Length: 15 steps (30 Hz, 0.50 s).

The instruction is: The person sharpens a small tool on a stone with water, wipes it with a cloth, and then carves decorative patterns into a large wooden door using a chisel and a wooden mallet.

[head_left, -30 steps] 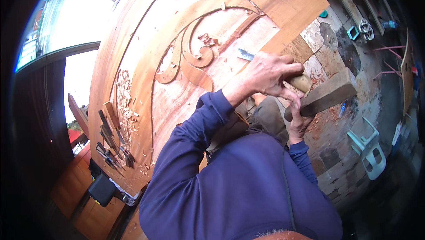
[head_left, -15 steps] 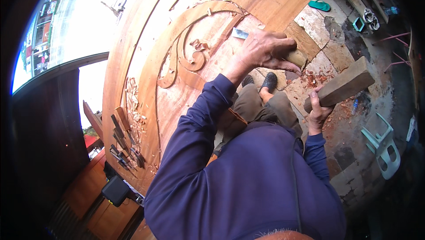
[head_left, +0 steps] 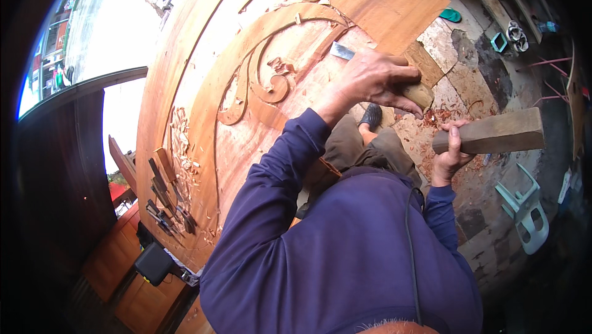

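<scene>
My left hand [head_left: 377,80] is closed around a chisel, held over the carved wooden panel [head_left: 237,143]. The chisel's flat metal blade [head_left: 341,51] sticks out toward the scrollwork, and its wooden handle end [head_left: 420,97] shows past my fingers. Whether the blade's edge touches the wood I cannot tell. To the right, my right hand [head_left: 451,164] grips a squared wooden block [head_left: 496,131] near its left end. The block is apart from the chisel handle, with a gap between them. Raised scrolls [head_left: 271,90] run across the panel near the blade.
Several carving tools [head_left: 163,192] lie on the panel's left part beside curled shavings [head_left: 180,133]. A black box-shaped object [head_left: 154,264] sits at the panel's lower edge. On the floor are reddish chips [head_left: 444,115], a pale green plastic chair [head_left: 527,210] and green slippers [head_left: 451,15].
The block in my right hand has swung from a slant to nearly level. My left hand and the chisel appear slightly farther right and lower, as the whole view has shifted a little.
</scene>
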Available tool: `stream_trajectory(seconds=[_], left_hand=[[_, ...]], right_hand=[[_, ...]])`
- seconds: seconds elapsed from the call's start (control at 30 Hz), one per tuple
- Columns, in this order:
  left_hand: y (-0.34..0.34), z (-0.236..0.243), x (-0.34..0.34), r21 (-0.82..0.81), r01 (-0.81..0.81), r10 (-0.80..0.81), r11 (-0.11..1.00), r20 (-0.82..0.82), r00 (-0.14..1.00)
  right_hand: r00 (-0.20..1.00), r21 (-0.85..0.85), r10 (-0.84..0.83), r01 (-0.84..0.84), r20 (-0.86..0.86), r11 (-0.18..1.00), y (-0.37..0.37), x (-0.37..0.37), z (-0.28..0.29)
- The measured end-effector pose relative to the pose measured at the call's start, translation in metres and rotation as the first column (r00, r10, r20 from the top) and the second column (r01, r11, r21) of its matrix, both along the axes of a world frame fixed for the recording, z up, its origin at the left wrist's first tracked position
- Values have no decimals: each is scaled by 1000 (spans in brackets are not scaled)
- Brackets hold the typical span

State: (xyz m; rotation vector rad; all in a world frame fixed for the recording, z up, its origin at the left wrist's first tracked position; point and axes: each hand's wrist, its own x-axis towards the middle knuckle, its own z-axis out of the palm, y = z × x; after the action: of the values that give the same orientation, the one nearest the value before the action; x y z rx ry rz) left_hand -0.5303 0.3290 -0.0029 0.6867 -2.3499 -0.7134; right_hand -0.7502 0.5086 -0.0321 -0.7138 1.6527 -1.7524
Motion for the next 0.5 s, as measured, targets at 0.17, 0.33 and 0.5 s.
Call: stream_trajectory(seconds=[0.17,0.33,0.5], left_hand=[[-8,-4,-11,23,39,-38,999,-14,999],[-4,-6,-2,100,10,-5,995,-49,999],[-10,-7,-9,26,-3,4,1000,-37,999]], right_hand=[[845,202,475,-435,-244,877,28,5,-103],[962,91,273,-272,-9,958,7,23,-13],[791,212,406,-346,-459,914,-3,41,-57]])
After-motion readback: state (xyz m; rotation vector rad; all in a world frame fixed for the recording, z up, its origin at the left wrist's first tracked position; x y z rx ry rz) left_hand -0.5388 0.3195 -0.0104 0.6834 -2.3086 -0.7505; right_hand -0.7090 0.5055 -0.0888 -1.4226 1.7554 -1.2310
